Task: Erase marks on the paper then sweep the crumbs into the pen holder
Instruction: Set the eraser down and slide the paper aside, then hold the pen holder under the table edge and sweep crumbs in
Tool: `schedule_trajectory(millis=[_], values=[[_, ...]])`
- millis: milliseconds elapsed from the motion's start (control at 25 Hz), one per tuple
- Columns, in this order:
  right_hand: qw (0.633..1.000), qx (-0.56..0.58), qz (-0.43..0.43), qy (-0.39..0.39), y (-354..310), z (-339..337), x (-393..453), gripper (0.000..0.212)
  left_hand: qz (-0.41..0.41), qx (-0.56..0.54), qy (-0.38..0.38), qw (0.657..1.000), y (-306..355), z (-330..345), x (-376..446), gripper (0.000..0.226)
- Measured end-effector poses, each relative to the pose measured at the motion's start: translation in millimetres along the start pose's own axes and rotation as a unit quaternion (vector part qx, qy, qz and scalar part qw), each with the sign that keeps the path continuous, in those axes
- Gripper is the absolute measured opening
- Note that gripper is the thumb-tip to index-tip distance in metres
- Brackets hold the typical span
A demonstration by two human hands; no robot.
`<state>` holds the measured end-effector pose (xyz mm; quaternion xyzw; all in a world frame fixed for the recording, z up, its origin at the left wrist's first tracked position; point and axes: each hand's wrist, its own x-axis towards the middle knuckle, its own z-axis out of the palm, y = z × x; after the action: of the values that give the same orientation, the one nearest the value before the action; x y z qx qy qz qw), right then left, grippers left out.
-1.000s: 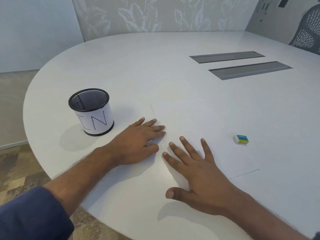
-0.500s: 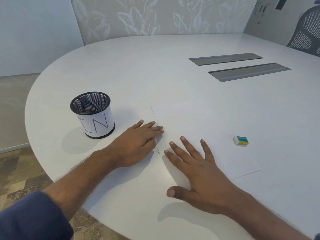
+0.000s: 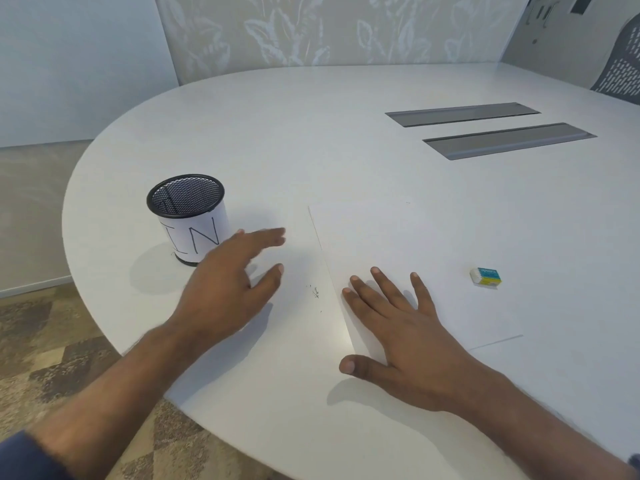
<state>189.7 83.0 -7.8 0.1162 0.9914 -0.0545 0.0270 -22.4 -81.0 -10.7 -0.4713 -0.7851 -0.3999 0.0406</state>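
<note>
A white sheet of paper lies flat on the white table. My right hand rests on the paper's near left corner, palm down, fingers spread. A small cluster of dark eraser crumbs lies on the table just left of the paper's edge. My left hand hovers above the table left of the crumbs, fingers apart, holding nothing, blurred. The black mesh pen holder with a white label stands upright beyond my left hand. A white eraser in a blue and yellow sleeve lies on the table, right of the paper.
Two grey cable hatches are set into the table at the back right. A mesh office chair stands at the far right. The table's rounded edge runs close on the left, with patterned carpet below.
My left hand lifted off the paper's edge and swung left toward the pen holder, uncovering the crumbs on the table. My right hand stayed on the paper.
</note>
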Motion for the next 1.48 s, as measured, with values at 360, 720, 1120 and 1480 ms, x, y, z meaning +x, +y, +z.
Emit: schedule_trajectory(millis=[360,720,1120,1480], values=[[0.999,0.02,-0.03,0.027,3.4,-14.1,6.3,0.097,-0.226,-0.034,0.337,0.913,-11.8,-19.4,-23.9,0.082],[0.998,0.039,-0.025,0.041,-3.6,-10.0,-5.5,0.098,-0.272,-0.176,0.231,0.918,-49.3,-21.2,18.3,0.098],[0.995,0.014,0.089,0.034,-37.5,-3.2,26.0,0.107,-0.162,-0.214,0.179,0.946,-63.4,-90.5,-20.7,0.091],[0.999,0.024,0.031,0.013,-50.3,1.4,29.8,0.105,-0.322,-0.184,0.171,0.913,-104.1,-110.8,-184.5,0.122]])
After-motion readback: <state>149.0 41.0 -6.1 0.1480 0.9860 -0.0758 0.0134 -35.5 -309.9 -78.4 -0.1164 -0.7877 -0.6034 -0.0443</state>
